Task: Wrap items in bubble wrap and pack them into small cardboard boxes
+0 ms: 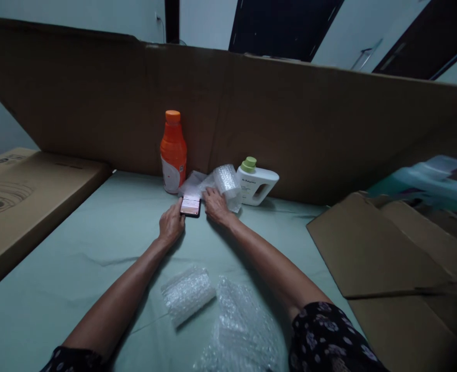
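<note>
A smartphone with a lit screen stands near the cardboard wall, against crumpled clear plastic. My left hand is closed at the phone's left edge, its fingers partly hidden. To the right of the phone, my right hand has its fingers pressed on a roll of bubble wrap; their tips are hard to make out. Behind the phone on the left is an orange bottle with an orange cap. A white jug with a green cap is beside the bubble wrap on the right.
Nearer to me on the pale green sheet lie another bubble wrap roll and a loose heap of bubble wrap. A flat cardboard box is at left. Cardboard flaps and a teal container are at right.
</note>
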Demonstrator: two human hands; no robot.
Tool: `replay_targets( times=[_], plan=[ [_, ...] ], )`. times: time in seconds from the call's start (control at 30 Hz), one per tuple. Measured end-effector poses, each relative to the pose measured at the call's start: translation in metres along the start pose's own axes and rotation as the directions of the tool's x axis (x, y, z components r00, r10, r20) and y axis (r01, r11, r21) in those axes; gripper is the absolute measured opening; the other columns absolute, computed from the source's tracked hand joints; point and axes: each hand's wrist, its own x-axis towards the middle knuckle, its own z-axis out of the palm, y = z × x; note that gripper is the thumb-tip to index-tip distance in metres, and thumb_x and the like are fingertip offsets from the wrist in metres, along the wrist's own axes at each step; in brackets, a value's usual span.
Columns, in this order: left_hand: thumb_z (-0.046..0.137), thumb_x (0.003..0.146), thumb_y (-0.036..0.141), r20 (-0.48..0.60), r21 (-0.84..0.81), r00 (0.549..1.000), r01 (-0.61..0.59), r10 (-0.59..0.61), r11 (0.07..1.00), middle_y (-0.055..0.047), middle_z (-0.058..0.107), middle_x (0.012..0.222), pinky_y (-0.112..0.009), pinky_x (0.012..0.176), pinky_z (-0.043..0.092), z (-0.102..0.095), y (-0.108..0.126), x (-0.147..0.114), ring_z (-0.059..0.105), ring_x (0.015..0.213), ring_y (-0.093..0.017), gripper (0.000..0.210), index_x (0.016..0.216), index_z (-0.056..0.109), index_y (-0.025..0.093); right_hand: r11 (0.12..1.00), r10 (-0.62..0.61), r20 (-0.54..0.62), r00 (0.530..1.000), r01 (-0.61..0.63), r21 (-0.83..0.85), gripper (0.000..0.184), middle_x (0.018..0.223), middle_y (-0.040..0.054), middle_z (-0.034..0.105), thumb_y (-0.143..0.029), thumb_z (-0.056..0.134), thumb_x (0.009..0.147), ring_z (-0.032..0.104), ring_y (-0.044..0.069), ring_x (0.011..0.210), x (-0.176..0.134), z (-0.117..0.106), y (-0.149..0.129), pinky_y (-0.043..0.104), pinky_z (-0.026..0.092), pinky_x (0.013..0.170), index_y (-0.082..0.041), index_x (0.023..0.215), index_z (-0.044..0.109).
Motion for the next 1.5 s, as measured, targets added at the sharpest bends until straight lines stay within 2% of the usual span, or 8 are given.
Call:
replay_targets(
  times=[0.27,0.4,0.6,0.77,0.93,1.03,1.23,1.5],
  plan=[
    [0.06,0.089,0.034,0.231,-0.229,0.969,0.138,-0.084,0.964,-0.019,0.054,0.146,-0.05,0.107,0.048,-0.04,0.0,-0.03,0.059,0.127,-0.029,0.073,0.155,0.033,0.019,0.952,-0.108,0.022,0.994,0.097,0.291,0.042,0.15,0.013,0.052,-0.015,0.051,0.094,0.045,0.03,0.138,-0.123,-0.028,0.003,0.052,0.039,0.109,-0.019,0.134,0.06],
    [0.063,0.082,0.058,0.556,-0.374,0.831,0.267,-0.015,0.888,-0.022,0.054,0.145,-0.056,0.112,0.042,-0.084,0.004,-0.09,0.053,0.134,-0.035,0.091,0.155,0.032,0.014,0.837,-0.119,0.208,0.971,-0.015,0.547,0.049,0.139,0.0118,0.062,-0.049,0.059,0.094,0.056,0.03,0.129,-0.234,-0.027,0.041,0.052,0.041,0.109,-0.021,0.135,0.061],
    [0.067,0.081,0.059,0.516,-0.225,0.827,-0.119,0.222,0.967,-0.019,0.053,0.148,-0.059,0.113,0.041,-0.087,0.022,-0.197,0.052,0.136,-0.038,0.084,0.151,0.042,0.02,0.772,-0.014,0.178,0.984,-0.103,0.627,0.073,0.153,0.013,0.05,-0.065,0.06,0.089,0.043,0.032,0.142,-0.349,-0.018,0.009,0.053,0.033,0.116,-0.025,0.148,0.05],
    [0.064,0.087,0.054,0.399,-0.089,0.791,-0.469,0.463,0.879,-0.008,0.071,0.125,-0.052,0.101,0.054,-0.073,0.026,-0.227,0.068,0.112,-0.031,0.048,0.127,0.065,0.028,0.818,-0.084,0.08,0.993,0.023,0.575,0.074,0.153,0.0126,0.05,-0.066,0.065,0.085,0.038,0.027,0.145,-0.365,-0.019,-0.042,0.046,0.028,0.119,-0.021,0.143,0.054],
    [0.062,0.086,0.056,0.37,-0.087,0.829,-0.42,0.421,0.903,-0.005,0.074,0.122,-0.043,0.088,0.063,-0.082,0.016,-0.232,0.073,0.106,-0.03,0.048,0.126,0.066,0.03,0.925,0.035,-0.127,0.991,0.016,0.38,0.063,0.144,0.0137,0.057,-0.063,0.061,0.09,0.046,0.028,0.137,-0.388,-0.07,-0.003,0.049,0.034,0.114,-0.02,0.136,0.059],
    [0.061,0.083,0.06,0.331,-0.085,0.904,-0.256,0.27,0.963,-0.008,0.069,0.131,-0.051,0.093,0.061,-0.085,0.016,-0.24,0.069,0.115,-0.035,0.057,0.132,0.061,0.029,0.978,0.211,-0.355,0.911,-0.195,0.078,0.043,0.137,0.0164,0.062,-0.043,0.057,0.097,0.052,0.032,0.13,-0.419,-0.117,0.039,0.052,0.039,0.107,-0.019,0.133,0.06],
    [0.058,0.084,0.061,0.256,-0.114,0.96,-0.087,0.114,0.99,-0.015,0.058,0.143,-0.057,0.107,0.051,-0.079,0.047,-0.239,0.058,0.13,-0.036,0.07,0.143,0.051,0.022,0.704,0.467,-0.455,0.758,-0.63,-0.327,0.03,0.076,0.0148,0.072,-0.042,0.054,0.094,0.063,0.03,0.062,-0.484,-0.145,0.104,0.04,0.041,0.057,-0.019,0.107,0.068],
    [0.067,0.084,0.048,0.391,-0.1,0.856,-0.325,0.338,0.94,-0.016,0.063,0.137,-0.058,0.108,0.045,-0.054,0.078,-0.222,0.057,0.128,-0.036,0.052,0.128,0.068,0.022,0.966,0.115,-0.538,0.835,-0.221,-0.137,0.012,0.071,0.0059,0.073,-0.043,0.057,0.092,0.063,0.027,0.056,-0.505,-0.143,0.083,0.044,0.045,0.053,-0.038,0.093,0.068]
  ],
)
